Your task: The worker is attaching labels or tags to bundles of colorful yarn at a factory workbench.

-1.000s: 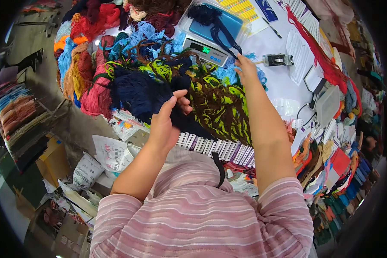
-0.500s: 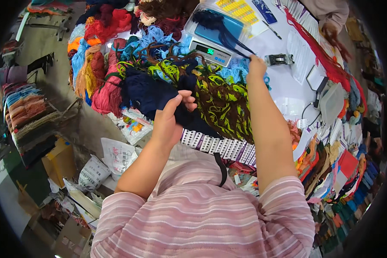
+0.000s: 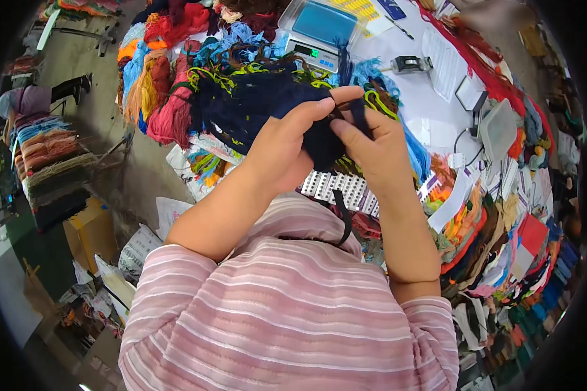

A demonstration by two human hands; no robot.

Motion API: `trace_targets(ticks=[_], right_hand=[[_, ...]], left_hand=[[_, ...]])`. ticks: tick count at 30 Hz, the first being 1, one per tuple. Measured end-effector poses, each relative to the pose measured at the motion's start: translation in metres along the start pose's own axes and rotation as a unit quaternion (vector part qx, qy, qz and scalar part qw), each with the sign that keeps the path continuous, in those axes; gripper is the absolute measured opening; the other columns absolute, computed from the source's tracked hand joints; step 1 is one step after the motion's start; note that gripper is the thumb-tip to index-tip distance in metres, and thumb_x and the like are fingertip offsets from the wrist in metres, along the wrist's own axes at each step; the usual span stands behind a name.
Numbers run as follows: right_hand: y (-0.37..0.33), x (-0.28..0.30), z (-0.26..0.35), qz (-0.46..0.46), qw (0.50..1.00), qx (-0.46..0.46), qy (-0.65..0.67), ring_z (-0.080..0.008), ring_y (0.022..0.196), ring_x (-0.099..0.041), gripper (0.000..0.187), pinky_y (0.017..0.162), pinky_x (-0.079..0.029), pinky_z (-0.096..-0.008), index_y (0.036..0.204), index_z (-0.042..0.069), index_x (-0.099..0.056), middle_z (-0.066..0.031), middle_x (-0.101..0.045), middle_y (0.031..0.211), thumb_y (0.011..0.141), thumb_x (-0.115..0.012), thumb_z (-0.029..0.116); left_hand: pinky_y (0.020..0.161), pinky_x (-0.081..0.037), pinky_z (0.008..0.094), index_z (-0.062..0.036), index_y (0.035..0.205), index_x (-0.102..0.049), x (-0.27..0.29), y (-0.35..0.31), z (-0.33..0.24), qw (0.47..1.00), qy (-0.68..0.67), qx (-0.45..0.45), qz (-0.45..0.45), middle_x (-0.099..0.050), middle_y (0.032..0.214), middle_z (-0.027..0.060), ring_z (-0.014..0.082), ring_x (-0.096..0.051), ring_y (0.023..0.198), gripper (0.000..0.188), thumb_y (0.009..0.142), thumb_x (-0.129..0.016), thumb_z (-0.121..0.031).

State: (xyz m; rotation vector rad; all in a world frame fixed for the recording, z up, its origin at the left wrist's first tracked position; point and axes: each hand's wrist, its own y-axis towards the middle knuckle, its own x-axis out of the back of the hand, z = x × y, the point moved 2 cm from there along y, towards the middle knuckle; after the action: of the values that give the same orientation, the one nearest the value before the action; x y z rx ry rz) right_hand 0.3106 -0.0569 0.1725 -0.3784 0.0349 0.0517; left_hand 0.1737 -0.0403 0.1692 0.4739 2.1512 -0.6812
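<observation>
My left hand (image 3: 284,144) and my right hand (image 3: 379,142) are close together over a thick bundle of navy yarn (image 3: 241,98). A few navy strands (image 3: 353,116) run through the fingers of my right hand, which are pinched together. The thumb and forefinger of my left hand reach to the same strands, and its other fingers are curled at the bundle, partly hidden. Just beyond my hands stands a digital scale (image 3: 312,57) with a blue pan (image 3: 326,25) and a lit green display.
Multicoloured yarn hanks, such as a pink one (image 3: 169,111), crowd the table's left side. Long red yarn (image 3: 482,68) runs along the right. A black device (image 3: 411,64) lies on the white tabletop. White punched cards (image 3: 339,190) line the near edge. A clear box lid (image 3: 499,130) stands right.
My right hand has come back from the scale to my left hand, bringing the navy strands off the pan. My left hand has moved right, to meet it.
</observation>
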Motion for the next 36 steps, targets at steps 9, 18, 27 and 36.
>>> trace_targets(ticks=[9,18,27,36], right_hand=[[-0.049,0.006,0.006,0.006,0.998,0.030,0.048,-0.0052,0.058,-0.049,0.019,0.054,-0.040,-0.0203,0.091,0.001,-0.068,0.0015,-0.060,0.067,0.088,-0.062,0.018],[-0.072,0.009,0.004,0.042,0.993,0.039,0.099,-0.0063,0.058,-0.055,0.019,0.053,-0.042,-0.0199,0.089,-0.001,-0.066,-0.0051,-0.066,0.074,0.090,-0.058,0.016],[-0.083,0.013,0.003,0.036,0.990,0.048,0.128,-0.0077,0.059,-0.058,0.017,0.053,-0.044,-0.0200,0.096,-0.001,-0.064,-0.0083,-0.067,0.079,0.091,-0.057,0.014],[-0.086,0.007,0.005,0.014,0.987,0.053,0.148,-0.0082,0.059,-0.059,0.014,0.054,-0.046,-0.0195,0.097,0.000,-0.064,-0.0089,-0.067,0.079,0.087,-0.062,0.010]], left_hand=[[0.081,-0.044,0.0295,0.0019,0.120,-0.055,-0.022,-0.032,0.009,1.000,0.016,0.011,-0.011,-0.059,0.104,0.0076,0.0151,-0.054,0.087,0.040,0.090,-0.048,-0.024],[0.063,-0.042,0.0247,0.0012,0.119,-0.057,-0.031,-0.044,0.013,0.996,0.084,-0.042,-0.010,-0.062,0.082,0.0031,0.0112,-0.052,0.067,0.037,0.088,-0.053,-0.020],[0.060,-0.042,0.0227,0.0026,0.120,-0.056,-0.041,-0.052,0.012,0.990,0.121,-0.065,0.011,-0.064,0.087,0.0046,0.0106,-0.055,0.069,0.038,0.085,-0.059,-0.010],[0.067,-0.047,0.0268,0.0058,0.115,-0.056,-0.040,-0.055,0.009,0.991,0.108,-0.068,0.048,-0.063,0.091,0.0088,0.0137,-0.057,0.075,0.035,0.081,-0.054,-0.005]])
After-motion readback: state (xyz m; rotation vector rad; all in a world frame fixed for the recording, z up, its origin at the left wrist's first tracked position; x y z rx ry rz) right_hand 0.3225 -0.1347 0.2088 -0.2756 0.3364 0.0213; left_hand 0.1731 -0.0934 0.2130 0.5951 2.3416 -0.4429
